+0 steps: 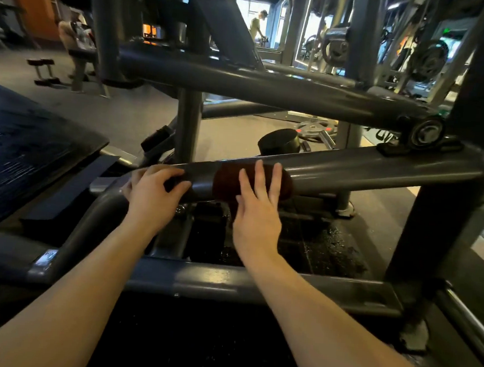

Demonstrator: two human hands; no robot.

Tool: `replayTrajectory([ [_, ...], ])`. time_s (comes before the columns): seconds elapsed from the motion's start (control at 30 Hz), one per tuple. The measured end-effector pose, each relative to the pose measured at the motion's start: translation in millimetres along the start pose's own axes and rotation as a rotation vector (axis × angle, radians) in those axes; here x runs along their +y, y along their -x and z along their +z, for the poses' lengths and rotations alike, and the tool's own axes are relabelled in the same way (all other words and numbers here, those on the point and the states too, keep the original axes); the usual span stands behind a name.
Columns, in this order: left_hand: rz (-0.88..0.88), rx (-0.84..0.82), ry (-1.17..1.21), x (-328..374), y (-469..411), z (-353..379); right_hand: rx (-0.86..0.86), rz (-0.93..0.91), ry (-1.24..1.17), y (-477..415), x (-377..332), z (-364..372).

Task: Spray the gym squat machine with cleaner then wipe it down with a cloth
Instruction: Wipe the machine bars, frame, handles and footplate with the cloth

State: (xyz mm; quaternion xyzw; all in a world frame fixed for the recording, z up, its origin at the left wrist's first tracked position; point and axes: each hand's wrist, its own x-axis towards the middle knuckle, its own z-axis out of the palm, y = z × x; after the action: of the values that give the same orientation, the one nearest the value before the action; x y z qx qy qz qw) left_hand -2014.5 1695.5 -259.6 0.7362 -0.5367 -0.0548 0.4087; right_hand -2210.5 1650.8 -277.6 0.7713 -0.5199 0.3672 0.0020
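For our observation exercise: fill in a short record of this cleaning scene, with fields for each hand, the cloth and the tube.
left hand: fingers curled round the grey tube
right hand: straight fingers pressing on the cloth
cloth: dark brown, draped over the tube
tube: slanted part of the machine frame
stage: wiping

Cloth point(226, 179) on bar point(379, 167), right of pad point(23, 145).

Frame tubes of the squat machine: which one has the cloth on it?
The lower slanted tube, nearest the person: a dark brown cloth drapes over it under the right hand. The upper slanted tube is bare.
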Motion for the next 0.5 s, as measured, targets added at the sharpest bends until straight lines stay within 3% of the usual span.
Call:
replayTrajectory([
  [0.1,0.041,-0.008,0.013,13.6,0.1,5.6,0.059,-0.085,0.041,-9.3,44.9,-27.4],
  [0.3,0.143,0.008,-0.062,39.2,3.9,23.5,0.245,0.146,0.0,-30.9,115.3,-79.4],
  [0.5,0.162,0.023,-0.086,42.8,5.0,29.1,0.239,0.446,-0.235,-15.1,60.5,-47.2],
])
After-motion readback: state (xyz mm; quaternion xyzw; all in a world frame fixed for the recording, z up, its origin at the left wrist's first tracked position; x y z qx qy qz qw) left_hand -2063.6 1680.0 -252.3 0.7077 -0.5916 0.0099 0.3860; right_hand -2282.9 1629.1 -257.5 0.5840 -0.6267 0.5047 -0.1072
